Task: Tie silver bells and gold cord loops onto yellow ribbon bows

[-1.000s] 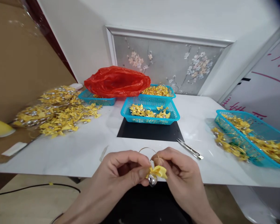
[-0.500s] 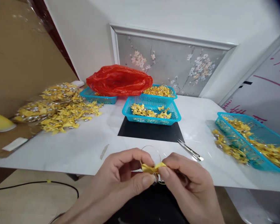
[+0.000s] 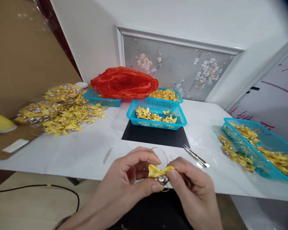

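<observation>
Between my hands, over the table's front edge, is a yellow ribbon bow (image 3: 155, 171) with a shiny silver bead (image 3: 162, 180) under its middle. My right hand (image 3: 194, 187) pinches the bow's right end between thumb and index finger. On the bow's other side, my left hand (image 3: 132, 179) has its index finger and thumb apart; the thumb tip is beside the bead. A thin gold wire (image 3: 163, 153) loops up behind the bow, and a bit of it curves below the bead.
Metal snips (image 3: 195, 155) lie right of a black sheet (image 3: 156, 135). A blue basket (image 3: 156, 124) of bows stands on it; another basket (image 3: 264, 159) is at right. A red bag (image 3: 124, 83) lies behind, and heaped bows (image 3: 67, 116) are at left.
My left index finger has lifted off the bow and parted from the thumb. The bow has turned, so the silver bead now shows. My right hand keeps its pinch.
</observation>
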The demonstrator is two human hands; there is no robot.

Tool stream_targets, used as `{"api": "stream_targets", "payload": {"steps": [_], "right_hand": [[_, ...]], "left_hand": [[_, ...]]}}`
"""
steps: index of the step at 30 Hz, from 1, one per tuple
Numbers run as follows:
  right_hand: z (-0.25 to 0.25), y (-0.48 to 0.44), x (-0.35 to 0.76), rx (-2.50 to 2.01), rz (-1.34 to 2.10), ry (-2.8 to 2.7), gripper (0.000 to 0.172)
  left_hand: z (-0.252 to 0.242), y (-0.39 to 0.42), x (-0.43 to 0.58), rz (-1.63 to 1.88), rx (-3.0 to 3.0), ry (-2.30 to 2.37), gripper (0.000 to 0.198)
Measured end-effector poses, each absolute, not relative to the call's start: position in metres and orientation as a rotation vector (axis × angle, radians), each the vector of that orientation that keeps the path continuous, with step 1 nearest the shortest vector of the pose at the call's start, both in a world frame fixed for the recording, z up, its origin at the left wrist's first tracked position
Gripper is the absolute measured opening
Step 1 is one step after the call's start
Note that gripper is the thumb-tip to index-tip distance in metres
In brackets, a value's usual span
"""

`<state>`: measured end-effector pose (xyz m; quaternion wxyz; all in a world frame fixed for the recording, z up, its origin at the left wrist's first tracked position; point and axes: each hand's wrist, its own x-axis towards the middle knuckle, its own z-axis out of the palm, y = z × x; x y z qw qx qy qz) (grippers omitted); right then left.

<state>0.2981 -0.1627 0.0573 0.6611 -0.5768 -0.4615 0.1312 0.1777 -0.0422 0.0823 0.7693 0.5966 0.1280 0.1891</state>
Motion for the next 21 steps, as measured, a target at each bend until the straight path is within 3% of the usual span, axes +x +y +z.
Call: {"api": "stream_targets", "payload": {"steps": [3,7,12,16,21], "right_hand": [[0.057,-0.163,0.298,-1.302,0.255,-1.072,0.018],[0.057,-0.160,0.297,-1.292,0.237,-1.075,0.018],[0.058,-0.159,0.296,-1.292,0.203,-1.103,0.017],[0.054,-0.159,0.293,-1.295,0.202,-1.063,0.016],[0.051,-0.157,0.289,-1.231,0.260,-1.026,0.015]], "left_hand": [[0.085,-0.041,0.175,0.404,1.319,0.277,0.038],[0.089,-0.044,0.172,0.383,1.286,0.301,0.039],[0.090,-0.049,0.172,0.437,1.383,0.402,0.022],[0.087,-0.046,0.173,0.457,1.378,0.378,0.021],[0.080,-0.040,0.176,0.364,1.103,0.347,0.008]]}}
